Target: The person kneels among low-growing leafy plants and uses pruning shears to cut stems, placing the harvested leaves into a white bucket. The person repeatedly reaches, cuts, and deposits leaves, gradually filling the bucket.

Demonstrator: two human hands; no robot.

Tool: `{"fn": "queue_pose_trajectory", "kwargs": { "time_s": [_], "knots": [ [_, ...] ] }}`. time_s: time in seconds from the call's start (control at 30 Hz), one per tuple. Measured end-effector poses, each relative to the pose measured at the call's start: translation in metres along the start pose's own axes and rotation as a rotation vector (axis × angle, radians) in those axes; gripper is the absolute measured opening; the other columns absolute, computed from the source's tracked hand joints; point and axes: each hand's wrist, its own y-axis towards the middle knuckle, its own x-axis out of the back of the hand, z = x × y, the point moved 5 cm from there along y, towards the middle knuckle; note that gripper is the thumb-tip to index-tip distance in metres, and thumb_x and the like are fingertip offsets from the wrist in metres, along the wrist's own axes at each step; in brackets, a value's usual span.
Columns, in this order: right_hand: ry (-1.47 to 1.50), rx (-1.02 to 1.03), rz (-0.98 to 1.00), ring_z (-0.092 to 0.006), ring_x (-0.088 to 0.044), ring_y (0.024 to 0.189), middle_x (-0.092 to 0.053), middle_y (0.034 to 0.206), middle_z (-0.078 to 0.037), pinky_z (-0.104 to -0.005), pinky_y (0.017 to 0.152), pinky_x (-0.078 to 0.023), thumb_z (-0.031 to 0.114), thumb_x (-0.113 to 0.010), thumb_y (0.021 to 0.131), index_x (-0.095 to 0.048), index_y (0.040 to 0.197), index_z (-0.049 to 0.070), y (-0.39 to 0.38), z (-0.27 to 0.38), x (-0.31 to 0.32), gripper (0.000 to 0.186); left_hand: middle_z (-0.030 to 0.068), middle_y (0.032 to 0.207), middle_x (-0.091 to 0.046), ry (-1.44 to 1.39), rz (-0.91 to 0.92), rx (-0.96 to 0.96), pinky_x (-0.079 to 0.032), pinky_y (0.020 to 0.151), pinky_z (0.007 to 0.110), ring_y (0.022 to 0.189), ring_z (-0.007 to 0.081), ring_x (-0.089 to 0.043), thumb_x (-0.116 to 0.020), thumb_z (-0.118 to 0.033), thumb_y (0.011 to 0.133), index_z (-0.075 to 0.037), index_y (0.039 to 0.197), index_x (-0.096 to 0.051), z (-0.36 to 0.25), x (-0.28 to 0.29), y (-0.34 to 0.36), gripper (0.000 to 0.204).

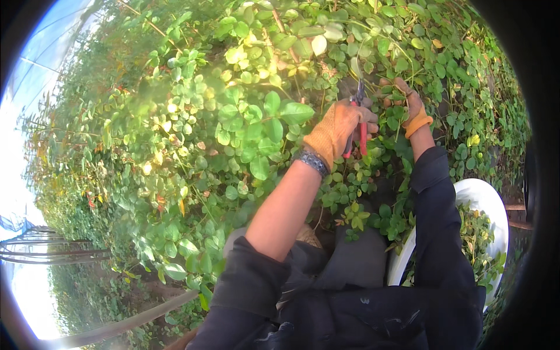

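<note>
My left hand (338, 129), in an orange knit glove with a patterned band at the wrist, is closed around pruning shears (363, 137) with red handles. Their dark blades point up and away into the foliage. Just to the right, my right hand (413, 109) wears a similar glove with an orange cuff. Its fingers are curled around a leafy stem (399, 114) close to the blade tips; leaves partly hide the grip. Both hands are at the face of a dense green leafy bush (274, 122).
Beside my right arm stands a white container (497, 219) with leafy cuttings (475, 236) in it. A pale pole or pipe (134, 318) crosses at the lower left. Curved dark pipes (52, 254) lie farther left, and foliage surrounds my front and sides.
</note>
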Motion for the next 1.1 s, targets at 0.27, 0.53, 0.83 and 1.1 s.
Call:
{"fn": "queue_pose_trajectory", "kwargs": {
  "time_s": [0.27, 0.53, 0.83, 1.1],
  "knots": [
    [-0.029, -0.022, 0.139, -0.0226, -0.080, 0.079, -0.081, 0.110, -0.018, -0.0341, 0.063, -0.070, 0.033, -0.063, 0.115, -0.069, 0.138, -0.007, 0.010, 0.004, 0.010, 0.047, 0.0281, 0.126, -0.072, -0.226, -0.058, 0.326, -0.067, 0.099, 0.051, 0.109, 0.0384, -0.079, -0.061, -0.019, 0.105, 0.012, 0.128, -0.062, 0.064, 0.018, 0.064, 0.039],
    [0.049, 0.019, 0.132, -0.0245, -0.081, 0.080, -0.079, 0.123, -0.020, -0.0384, 0.068, -0.073, 0.027, -0.063, 0.115, -0.061, 0.145, -0.005, 0.016, 0.005, 0.014, 0.044, 0.0223, 0.118, -0.072, -0.439, -0.054, 0.406, -0.067, 0.098, 0.052, 0.109, 0.0391, -0.079, -0.060, -0.011, 0.105, 0.011, 0.128, -0.062, 0.085, 0.027, 0.097, 0.032],
    [0.067, -0.028, 0.114, -0.0277, -0.078, 0.073, -0.079, 0.108, -0.012, -0.0374, 0.065, -0.072, 0.029, -0.065, 0.114, -0.065, 0.141, -0.005, 0.005, -0.002, 0.007, 0.043, 0.0070, 0.100, -0.068, -0.263, -0.141, 0.387, -0.063, 0.075, 0.037, 0.079, 0.0217, -0.068, -0.056, -0.030, 0.113, 0.003, 0.129, -0.066, 0.083, 0.027, 0.100, 0.038],
    [0.034, 0.099, 0.112, -0.0305, -0.079, 0.086, -0.075, 0.105, -0.009, -0.0371, 0.071, -0.071, 0.032, -0.064, 0.115, -0.062, 0.143, -0.003, -0.090, 0.047, -0.023, 0.045, 0.0111, 0.097, -0.074, -0.302, -0.158, 0.405, -0.064, 0.071, 0.036, 0.079, 0.0225, -0.074, -0.068, -0.031, 0.108, 0.004, 0.120, -0.068, 0.061, -0.006, 0.030, 0.037]
  ]
}}
